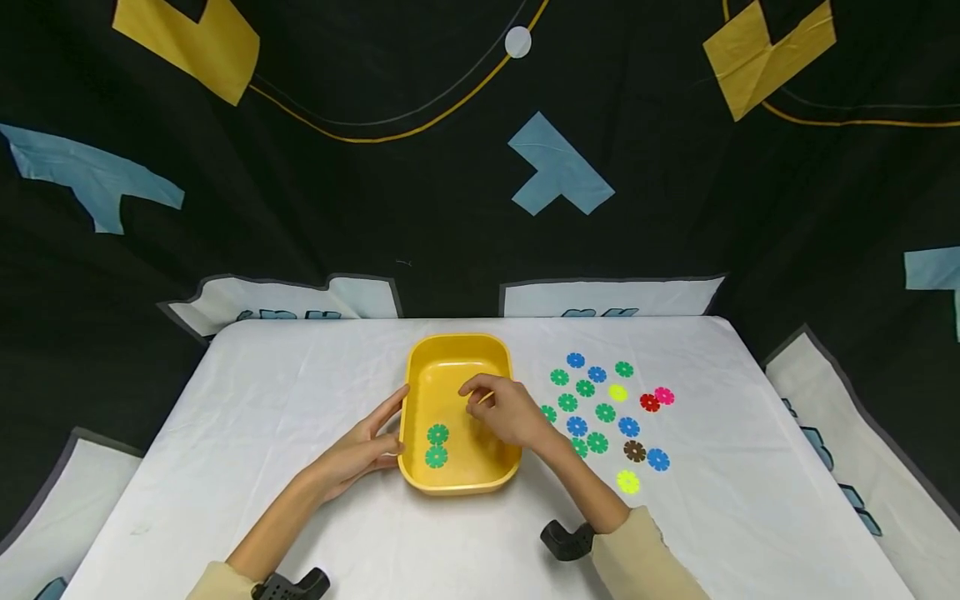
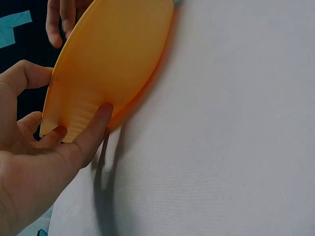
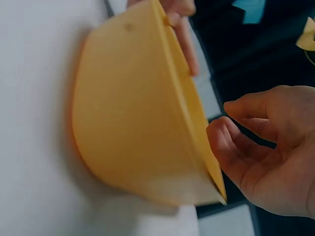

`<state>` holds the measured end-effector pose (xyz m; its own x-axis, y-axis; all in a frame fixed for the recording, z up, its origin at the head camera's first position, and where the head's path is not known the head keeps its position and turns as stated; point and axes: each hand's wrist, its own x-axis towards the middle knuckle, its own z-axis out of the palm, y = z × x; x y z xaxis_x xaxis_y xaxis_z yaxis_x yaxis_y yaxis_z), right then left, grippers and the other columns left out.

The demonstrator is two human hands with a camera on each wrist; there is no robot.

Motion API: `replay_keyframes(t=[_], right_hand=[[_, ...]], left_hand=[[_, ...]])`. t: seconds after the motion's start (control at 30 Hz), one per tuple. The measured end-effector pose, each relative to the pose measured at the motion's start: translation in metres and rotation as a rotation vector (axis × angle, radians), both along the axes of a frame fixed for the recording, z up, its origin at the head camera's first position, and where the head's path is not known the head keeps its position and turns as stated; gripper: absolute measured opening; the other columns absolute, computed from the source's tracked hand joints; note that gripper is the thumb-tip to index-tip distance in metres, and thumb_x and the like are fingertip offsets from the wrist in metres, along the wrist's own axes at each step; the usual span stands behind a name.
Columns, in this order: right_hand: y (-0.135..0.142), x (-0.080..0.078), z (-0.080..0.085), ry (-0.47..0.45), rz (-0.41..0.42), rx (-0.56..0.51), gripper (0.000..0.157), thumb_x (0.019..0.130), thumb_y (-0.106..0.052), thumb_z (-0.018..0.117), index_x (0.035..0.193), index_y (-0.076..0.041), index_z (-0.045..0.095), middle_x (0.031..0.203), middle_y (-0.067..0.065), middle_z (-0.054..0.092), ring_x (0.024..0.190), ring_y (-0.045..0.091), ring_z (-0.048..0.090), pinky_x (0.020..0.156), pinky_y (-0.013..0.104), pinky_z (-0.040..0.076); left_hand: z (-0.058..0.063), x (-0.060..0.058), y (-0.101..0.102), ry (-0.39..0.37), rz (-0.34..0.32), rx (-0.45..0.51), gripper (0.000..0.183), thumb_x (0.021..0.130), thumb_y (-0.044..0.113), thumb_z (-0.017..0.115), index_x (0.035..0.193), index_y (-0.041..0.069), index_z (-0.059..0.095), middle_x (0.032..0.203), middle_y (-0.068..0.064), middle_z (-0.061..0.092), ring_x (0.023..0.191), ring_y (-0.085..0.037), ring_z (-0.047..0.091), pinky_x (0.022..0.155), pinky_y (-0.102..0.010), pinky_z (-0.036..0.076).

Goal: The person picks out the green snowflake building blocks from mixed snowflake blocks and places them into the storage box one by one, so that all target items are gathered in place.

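A yellow tray (image 1: pixel 459 492) stands on the white table, with two green notched discs (image 1: pixel 437 456) lying in its left part. My left hand (image 1: pixel 360 458) touches the tray's left side from outside; in the left wrist view its fingers (image 2: pixel 98 123) lie along the wall and rim. Over the tray's right half hovers my right hand (image 1: pixel 506 412), fingers loosely bent. The right wrist view shows a gap between thumb and fingertips, and nothing is seen held there. Right of the tray lie several loose notched discs, among them a brown disc (image 1: pixel 634 451) and a red disc (image 1: pixel 649 403).
The white-covered table (image 1: pixel 300 375) reaches back to a dark curtain (image 1: pixel 337 208) with blue and yellow patches. More discs, such as a blue disc (image 1: pixel 657 460) and a yellow disc (image 1: pixel 627 482), lie near my right forearm.
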<state>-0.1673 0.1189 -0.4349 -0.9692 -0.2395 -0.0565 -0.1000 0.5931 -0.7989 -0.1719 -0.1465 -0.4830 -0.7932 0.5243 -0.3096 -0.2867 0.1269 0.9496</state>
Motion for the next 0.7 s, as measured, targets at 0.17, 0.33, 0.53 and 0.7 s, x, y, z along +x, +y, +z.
replay_keyframes(t=[0.17,0.33,0.53,0.7], right_hand=[[0.03,0.011,0.012,0.06,-0.044,0.009,0.016,0.094,-0.005,0.067,0.109,-0.008,0.071,0.093,0.0,0.064,0.086,0.019,0.059,0.076,0.028,0.056],[0.058,0.023,0.014,0.076,-0.102,0.027,0.016,0.093,-0.006,0.069,0.107,-0.011,0.072,0.093,-0.002,0.065,0.087,0.018,0.062,0.076,0.03,0.057],[0.093,0.038,0.006,0.091,-0.086,0.064,0.017,0.092,-0.005,0.069,0.109,-0.009,0.071,0.094,-0.001,0.066,0.086,0.019,0.063,0.074,0.03,0.057],[0.117,0.053,-0.01,0.044,-0.099,0.074,0.021,0.091,-0.002,0.069,0.111,-0.006,0.071,0.096,0.0,0.066,0.086,0.019,0.062,0.067,0.026,0.056]], left_hand=[[-0.001,0.001,0.0,0.007,-0.004,0.007,0.09,0.088,0.001,0.058,0.161,0.032,0.016,0.167,-0.003,-0.001,0.125,-0.034,0.053,0.096,-0.041,0.051],[0.0,0.0,-0.001,0.004,-0.007,0.012,0.09,0.088,0.0,0.057,0.161,0.031,0.015,0.167,-0.005,-0.001,0.126,-0.034,0.052,0.096,-0.041,0.051],[0.0,0.001,-0.001,0.008,-0.011,0.02,0.09,0.088,0.0,0.057,0.162,0.029,0.014,0.167,-0.005,-0.001,0.126,-0.035,0.052,0.096,-0.042,0.051],[0.001,0.002,-0.001,0.008,-0.015,0.023,0.091,0.088,0.001,0.058,0.162,0.03,0.014,0.167,-0.005,-0.002,0.127,-0.035,0.052,0.097,-0.042,0.051]])
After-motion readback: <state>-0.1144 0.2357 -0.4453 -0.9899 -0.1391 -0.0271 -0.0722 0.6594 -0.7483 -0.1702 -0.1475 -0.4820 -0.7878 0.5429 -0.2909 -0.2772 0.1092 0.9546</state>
